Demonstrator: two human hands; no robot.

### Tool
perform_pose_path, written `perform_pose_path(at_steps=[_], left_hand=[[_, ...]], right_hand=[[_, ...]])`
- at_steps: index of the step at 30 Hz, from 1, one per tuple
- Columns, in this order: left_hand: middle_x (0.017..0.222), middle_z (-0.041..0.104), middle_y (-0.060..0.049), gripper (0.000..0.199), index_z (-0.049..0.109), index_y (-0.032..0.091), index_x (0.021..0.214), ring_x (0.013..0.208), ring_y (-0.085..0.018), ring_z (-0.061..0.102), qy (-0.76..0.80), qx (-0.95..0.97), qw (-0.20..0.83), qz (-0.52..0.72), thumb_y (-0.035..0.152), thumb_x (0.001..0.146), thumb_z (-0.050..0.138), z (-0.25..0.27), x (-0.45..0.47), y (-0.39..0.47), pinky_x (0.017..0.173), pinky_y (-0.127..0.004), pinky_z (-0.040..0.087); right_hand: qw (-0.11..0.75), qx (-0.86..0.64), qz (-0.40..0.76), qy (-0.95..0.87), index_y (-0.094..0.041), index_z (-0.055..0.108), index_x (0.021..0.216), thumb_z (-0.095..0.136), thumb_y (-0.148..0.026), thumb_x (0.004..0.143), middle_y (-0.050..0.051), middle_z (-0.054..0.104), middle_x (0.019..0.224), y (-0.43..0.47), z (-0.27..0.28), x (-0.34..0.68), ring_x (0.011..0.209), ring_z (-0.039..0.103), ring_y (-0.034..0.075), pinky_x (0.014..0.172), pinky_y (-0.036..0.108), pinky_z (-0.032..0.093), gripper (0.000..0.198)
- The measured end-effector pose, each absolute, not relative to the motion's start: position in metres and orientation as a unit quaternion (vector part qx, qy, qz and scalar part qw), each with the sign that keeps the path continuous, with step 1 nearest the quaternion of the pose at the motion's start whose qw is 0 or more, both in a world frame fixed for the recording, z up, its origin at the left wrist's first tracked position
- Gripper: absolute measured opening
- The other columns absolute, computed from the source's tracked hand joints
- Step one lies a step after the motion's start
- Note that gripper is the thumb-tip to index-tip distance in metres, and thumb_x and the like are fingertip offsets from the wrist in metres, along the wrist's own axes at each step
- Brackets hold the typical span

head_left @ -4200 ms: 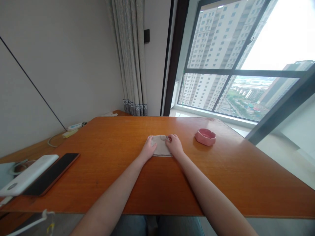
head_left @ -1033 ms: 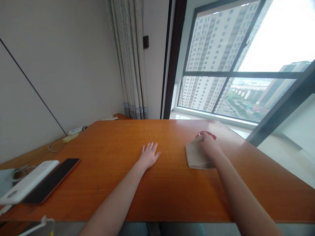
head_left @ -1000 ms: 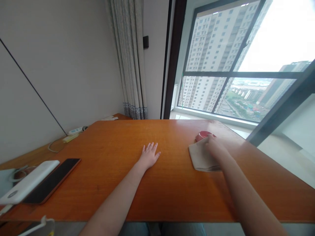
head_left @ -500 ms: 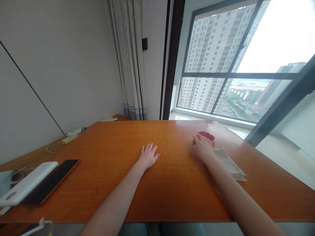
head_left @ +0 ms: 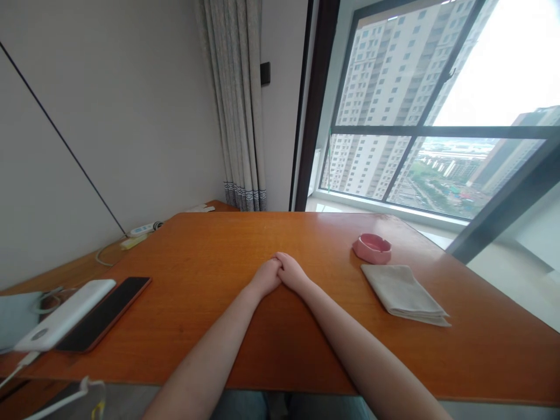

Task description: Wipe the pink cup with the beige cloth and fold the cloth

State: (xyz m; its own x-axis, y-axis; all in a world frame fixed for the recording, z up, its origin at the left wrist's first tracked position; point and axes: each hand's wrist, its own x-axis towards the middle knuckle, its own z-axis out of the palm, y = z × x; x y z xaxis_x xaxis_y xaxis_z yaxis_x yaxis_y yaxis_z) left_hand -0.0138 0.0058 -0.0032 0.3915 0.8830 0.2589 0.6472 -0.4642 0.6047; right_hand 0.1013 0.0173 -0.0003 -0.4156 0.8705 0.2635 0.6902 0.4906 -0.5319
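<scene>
My left hand [head_left: 265, 278] and my right hand [head_left: 292, 273] are clasped together on the wooden table [head_left: 210, 326], their fingers folded against each other. No object shows in either hand. Off to the right stands a pink ashtray [head_left: 373, 249] with notches in its rim. Just in front of it lies a folded beige cloth [head_left: 402, 291], with its layered edge toward the right. Both are apart from my hands.
At the left lie a black phone [head_left: 105, 315] and a white power bank [head_left: 65, 315] with a cable plugged in. A power strip [head_left: 142, 230] rests by the wall. Beyond the table are a curtain [head_left: 240, 116] and a window [head_left: 415, 128].
My right hand has left the ashtray and come inward to my left hand. The left hand, spread flat before, is now folded with it. The view has shifted slightly.
</scene>
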Motion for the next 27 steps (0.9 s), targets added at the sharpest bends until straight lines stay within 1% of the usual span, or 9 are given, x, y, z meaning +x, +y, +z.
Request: perform_pose_path(at_steps=[7,12,15,17,19,21,23,25,27], left_hand=[[0.104,0.067,-0.009,0.033,0.065,0.015,0.099,0.098,-0.022,0.061,0.463,0.808,0.217,0.293,0.008,0.071,0.047,-0.007,-0.011,0.005,0.087,-0.033,0.048],[0.097,0.068,-0.011,0.032,0.065,0.012,0.096,0.092,-0.022,0.063,0.450,0.815,0.205,0.302,0.008,0.071,0.046,-0.007,-0.012,0.005,0.082,-0.032,0.049],[0.096,0.068,-0.011,0.031,0.065,0.012,0.095,0.091,-0.022,0.062,0.451,0.815,0.206,0.300,0.009,0.071,0.046,-0.008,-0.012,0.005,0.081,-0.031,0.049],[0.096,0.067,-0.010,0.030,0.064,0.013,0.094,0.092,-0.022,0.062,0.447,0.817,0.210,0.297,0.009,0.071,0.047,-0.008,-0.012,0.005,0.081,-0.030,0.048],[0.095,0.067,-0.008,0.029,0.064,0.015,0.097,0.089,-0.020,0.061,0.440,0.820,0.213,0.297,0.012,0.072,0.049,-0.008,-0.011,0.005,0.080,-0.030,0.047],[0.091,0.066,-0.005,0.032,0.061,0.017,0.106,0.082,-0.018,0.060,0.444,0.815,0.221,0.300,0.017,0.076,0.049,-0.008,-0.011,0.004,0.077,-0.029,0.047],[0.088,0.065,-0.004,0.036,0.057,0.017,0.114,0.075,-0.016,0.058,0.455,0.805,0.233,0.302,0.022,0.079,0.048,-0.007,-0.011,0.003,0.074,-0.028,0.047],[0.088,0.064,-0.004,0.038,0.055,0.018,0.117,0.073,-0.015,0.057,0.458,0.801,0.242,0.300,0.024,0.081,0.048,-0.008,-0.011,0.003,0.072,-0.027,0.046],[0.089,0.063,-0.004,0.035,0.057,0.017,0.113,0.074,-0.015,0.056,0.449,0.805,0.244,0.302,0.025,0.081,0.048,-0.008,-0.011,0.003,0.072,-0.027,0.045]], right_hand=[[0.280,-0.470,0.188,-0.816,-0.020,0.059,0.096,0.039,-0.006,0.066,0.003,0.064,0.098,0.018,-0.005,0.108,0.094,0.056,0.017,0.085,0.027,0.042,0.038],[0.296,-0.457,0.190,-0.817,-0.020,0.059,0.094,0.040,-0.006,0.065,0.004,0.063,0.094,0.016,-0.004,0.107,0.092,0.056,0.016,0.084,0.026,0.042,0.037],[0.282,-0.459,0.189,-0.821,-0.019,0.060,0.096,0.040,-0.007,0.066,0.004,0.063,0.095,0.015,-0.004,0.108,0.093,0.056,0.016,0.086,0.026,0.041,0.037],[0.257,-0.461,0.175,-0.831,-0.018,0.059,0.104,0.042,-0.010,0.068,0.006,0.062,0.102,0.017,-0.002,0.111,0.098,0.055,0.017,0.089,0.027,0.040,0.041],[0.237,-0.484,0.138,-0.831,-0.018,0.050,0.123,0.048,-0.018,0.071,0.009,0.056,0.120,0.023,0.001,0.122,0.112,0.049,0.020,0.096,0.031,0.036,0.052],[0.227,-0.546,0.083,-0.802,-0.017,0.029,0.140,0.053,-0.031,0.073,0.012,0.039,0.138,0.032,0.005,0.144,0.127,0.035,0.025,0.104,0.038,0.027,0.072],[0.204,-0.636,0.024,-0.744,-0.018,0.016,0.144,0.053,-0.038,0.076,0.013,0.026,0.147,0.041,0.010,0.177,0.134,0.022,0.028,0.108,0.046,0.017,0.080],[0.167,-0.716,-0.049,-0.676,-0.019,0.016,0.144,0.051,-0.035,0.079,0.014,0.018,0.149,0.047,0.015,0.218,0.137,0.012,0.033,0.107,0.053,0.009,0.076],[0.142,-0.779,-0.116,-0.599,-0.017,0.023,0.142,0.049,-0.029,0.080,0.015,0.017,0.149,0.049,0.020,0.261,0.137,0.010,0.036,0.106,0.055,0.008,0.069]])
